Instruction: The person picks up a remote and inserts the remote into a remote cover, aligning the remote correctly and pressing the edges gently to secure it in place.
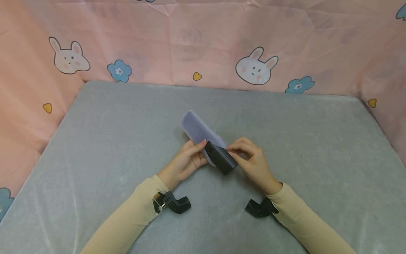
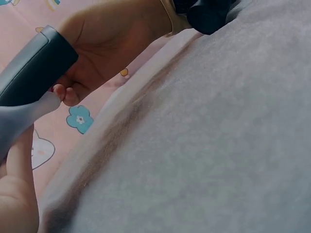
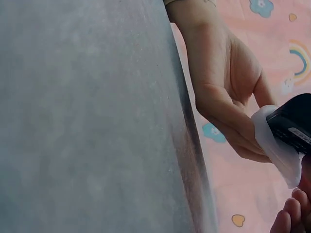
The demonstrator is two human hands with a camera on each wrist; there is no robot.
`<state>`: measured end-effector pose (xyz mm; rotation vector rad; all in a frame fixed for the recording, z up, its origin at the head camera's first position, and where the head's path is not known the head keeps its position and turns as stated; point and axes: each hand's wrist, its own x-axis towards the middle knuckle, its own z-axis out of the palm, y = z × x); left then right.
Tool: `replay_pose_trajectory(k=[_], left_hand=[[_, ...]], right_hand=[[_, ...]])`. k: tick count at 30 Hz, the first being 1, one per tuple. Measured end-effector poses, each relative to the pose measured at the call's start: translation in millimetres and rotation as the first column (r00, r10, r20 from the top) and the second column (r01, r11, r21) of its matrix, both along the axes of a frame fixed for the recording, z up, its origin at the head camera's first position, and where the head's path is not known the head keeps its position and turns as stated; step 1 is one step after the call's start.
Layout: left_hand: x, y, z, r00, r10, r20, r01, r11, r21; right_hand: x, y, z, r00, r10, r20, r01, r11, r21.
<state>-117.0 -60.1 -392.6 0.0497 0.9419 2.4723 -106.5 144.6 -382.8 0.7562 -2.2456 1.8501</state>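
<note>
A black oblong object (image 1: pixel 222 158) with rounded edges stands partly out of a pale lavender, soft-looking sleeve (image 1: pixel 200 128). Both are held tilted above the table's middle. My left hand (image 1: pixel 184 162) grips the sleeve from the left, its thumb by the black object's upper end. From the other side my right hand (image 1: pixel 252 164) pinches the sleeve's edge beside the object between thumb and fingers. In the right wrist view a small light label (image 3: pixel 301 134) shows on the black surface. What the object is cannot be told, and its inner end is hidden in the sleeve.
A grey cloth (image 1: pixel 127 134) covers the table. Pink curtains (image 1: pixel 209 35) with rabbits and flowers stand along the back and sides. Black camera mounts (image 1: pixel 177 204) sit on both wrists, close below the hands.
</note>
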Motion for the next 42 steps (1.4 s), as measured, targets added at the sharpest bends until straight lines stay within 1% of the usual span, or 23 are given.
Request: replay_pose_trajectory(k=[3,6,9,13,16,19,26,32,34,37,40,42], left_hand=[[0.5,-0.3,-0.3,1.000,-0.018,-0.010,0.019,1.000,0.009],[0.7,-1.1,-1.1,0.999,-0.045,-0.015,0.045,0.998,0.031],[0.5,-1.9,-2.2,0.997,-0.074,-0.013,0.075,0.994,0.074],[-0.2,-2.8,-4.1,0.993,-0.115,-0.011,0.115,0.984,0.132],[-0.3,-3.1,-5.2,0.990,-0.140,-0.014,0.141,0.979,0.145],[-0.2,-2.5,-5.8,0.988,-0.152,-0.012,0.153,0.979,0.139],[0.2,-2.2,-7.5,0.984,-0.177,-0.023,0.178,0.977,0.114],[1.2,-2.4,-5.7,0.985,-0.169,-0.030,0.171,0.979,0.111],[1.5,-2.6,-5.6,0.986,-0.166,-0.030,0.169,0.980,0.108],[1.1,-2.3,-5.6,0.987,-0.159,-0.015,0.160,0.981,0.106],[0.5,-2.1,-4.6,0.989,-0.149,-0.003,0.149,0.984,0.098],[-0.1,-2.0,-3.9,0.991,-0.135,0.006,0.134,0.987,0.091]], right_hand=[[0.6,-0.3,0.1,1.000,-0.030,-0.006,0.030,1.000,-0.005],[1.4,0.1,-0.4,1.000,-0.028,0.004,0.028,0.999,-0.021],[2.6,1.0,-1.0,1.000,0.001,0.017,-0.001,1.000,-0.010],[3.1,2.3,-2.4,0.997,0.068,0.029,-0.068,0.998,0.012],[2.3,2.8,-3.4,0.993,0.112,0.033,-0.112,0.994,0.005],[1.9,2.6,-3.7,0.991,0.130,0.025,-0.130,0.992,-0.001],[2.0,-1.6,-4.7,0.993,0.114,-0.023,-0.114,0.993,-0.027],[2.1,-3.0,-7.7,0.998,0.058,-0.033,-0.059,0.998,-0.020],[2.1,-3.1,-8.9,0.999,0.048,-0.024,-0.048,0.999,-0.019],[1.7,-3.7,-9.8,0.998,0.062,0.016,-0.061,0.998,-0.028],[1.9,-3.6,-9.3,0.990,0.115,0.086,-0.111,0.992,-0.052],[2.7,-3.3,-7.9,0.975,0.170,0.140,-0.161,0.984,-0.073]])
